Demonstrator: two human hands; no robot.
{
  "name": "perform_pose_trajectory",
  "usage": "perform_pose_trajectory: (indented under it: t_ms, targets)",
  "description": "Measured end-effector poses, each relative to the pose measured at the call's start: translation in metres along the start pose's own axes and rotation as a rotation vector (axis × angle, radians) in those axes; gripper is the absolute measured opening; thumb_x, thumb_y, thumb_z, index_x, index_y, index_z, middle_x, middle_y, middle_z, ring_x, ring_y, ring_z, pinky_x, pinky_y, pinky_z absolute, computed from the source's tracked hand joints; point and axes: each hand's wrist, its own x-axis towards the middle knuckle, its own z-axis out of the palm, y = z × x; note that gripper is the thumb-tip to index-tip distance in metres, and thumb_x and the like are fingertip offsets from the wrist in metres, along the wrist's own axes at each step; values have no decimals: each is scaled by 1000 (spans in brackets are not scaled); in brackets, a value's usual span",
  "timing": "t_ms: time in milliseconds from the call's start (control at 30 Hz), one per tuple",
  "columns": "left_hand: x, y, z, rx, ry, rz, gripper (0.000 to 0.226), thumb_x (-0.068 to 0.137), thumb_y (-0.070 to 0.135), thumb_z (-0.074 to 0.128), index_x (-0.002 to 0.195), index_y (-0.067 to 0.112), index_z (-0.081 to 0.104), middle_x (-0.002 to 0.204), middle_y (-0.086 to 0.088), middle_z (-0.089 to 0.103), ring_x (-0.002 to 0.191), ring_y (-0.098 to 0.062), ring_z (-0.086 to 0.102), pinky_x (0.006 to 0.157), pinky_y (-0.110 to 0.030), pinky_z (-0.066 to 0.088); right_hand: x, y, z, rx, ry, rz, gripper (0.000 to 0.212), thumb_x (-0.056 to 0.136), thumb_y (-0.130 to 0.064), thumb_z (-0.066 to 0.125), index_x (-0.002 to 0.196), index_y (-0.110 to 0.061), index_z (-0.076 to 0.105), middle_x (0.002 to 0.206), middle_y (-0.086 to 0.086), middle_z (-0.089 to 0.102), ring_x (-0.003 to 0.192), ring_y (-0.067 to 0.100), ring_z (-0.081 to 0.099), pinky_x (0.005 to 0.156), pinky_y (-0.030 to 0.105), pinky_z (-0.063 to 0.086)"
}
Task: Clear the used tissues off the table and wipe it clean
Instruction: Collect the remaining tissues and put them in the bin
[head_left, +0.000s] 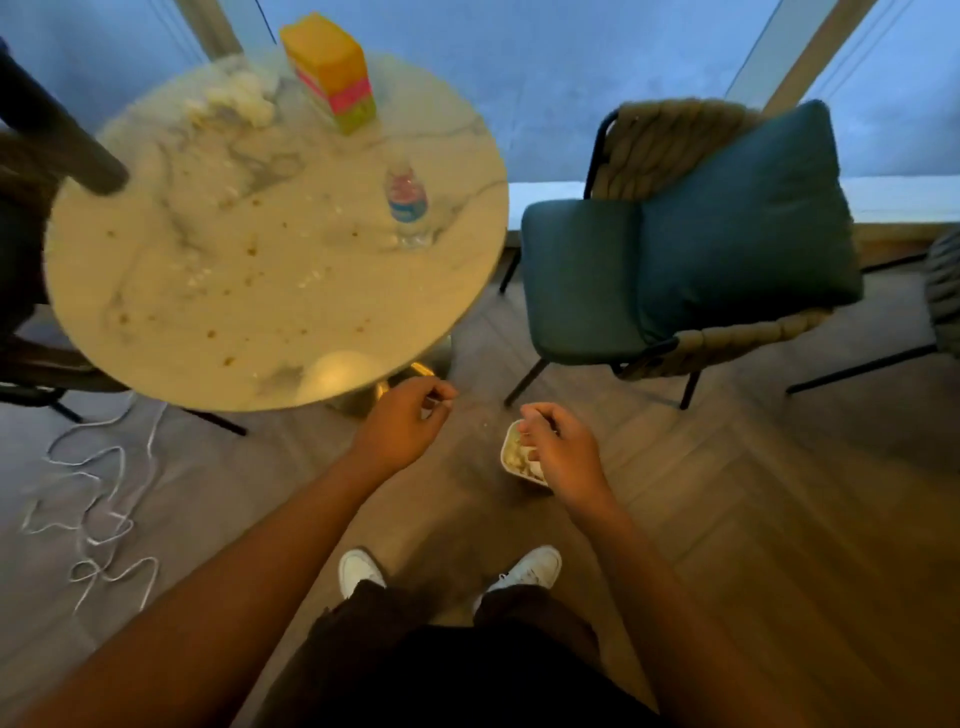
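In the head view, the left hand (402, 422) is hanging past the table's near edge with fingers loosely curled; whether it is pinching anything I cannot tell; the right hand (558, 448) is hovering above a small white bin (511, 457) on the floor, fingers curled, seeming to pinch a white tissue piece, though blur is hiding this. One round marble table (270, 291) is carrying brown stains; one heap of used tissues (236, 101) is lying at its far edge; one tissue box (332, 70) and one water bottle (408, 205) are standing there; one green chair (675, 249) is standing on the right; white cable (98, 499) is lying on the floor.
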Motion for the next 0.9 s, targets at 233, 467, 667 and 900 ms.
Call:
perform_pose_trajectory:
  t_ms: [233,467,667,900]
  targets:
    - [-29,-45,-87,-63,80,-22,11,95,28,65,95,38,64,101,13,67,91,1,62,81,-22,50,-3,-68,89,57,-55,-72,13,100,-31,59,95,-28,71,90,-1,72,88,19,68,80,36,56]
    - [-54,-112,-170,-88,127,-26,8,98,31,62,105,31,66,104,15,65,96,-3,62,77,-19,47,-16,-103,190,190,-64,-41,17,103,-24,56,109,-14,68,95,3,71,85,17,68,71,29,54]
    - [-59,-156,-227,-107,151,-46,10,99,28,63,106,26,69,105,14,67,94,-3,63,72,-14,44,-23,-122,249,188,-55,-44,16,105,-23,53,102,-21,68,100,8,72,90,21,70,74,29,56]
    - [-19,-183,-257,-117,172,-65,9,98,29,64,104,28,69,106,14,69,94,-1,63,75,-21,47,16,-155,279,211,-59,-69,17,105,-20,54,104,-14,70,96,10,71,84,21,69,73,31,56]
